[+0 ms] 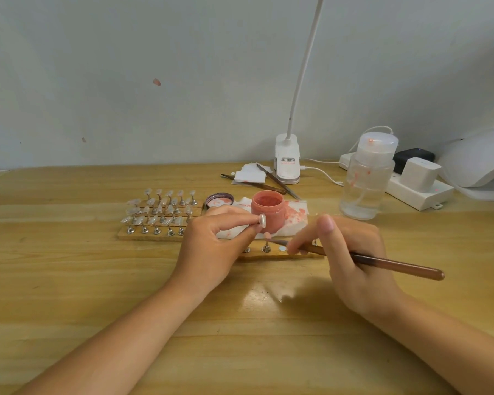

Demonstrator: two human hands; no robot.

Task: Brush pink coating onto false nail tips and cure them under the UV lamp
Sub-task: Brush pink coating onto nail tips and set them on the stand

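Wood-grain table (pixel 69 280), pale wall (pixel 154 67) behind. Left hand (pixel 211 249) pinches pearly white nail tip (pixel 261 219) just in front of open pink jar (pixel 268 210). Right hand (pixel 351 252) grips brown brush (pixel 394 265), bristles below the pinched tip.

A clip-on desk lamp (pixel 287 162) stands by a power strip (pixel 419 192) (plugs inserted) and clear pump bottle (pixel 365 181).
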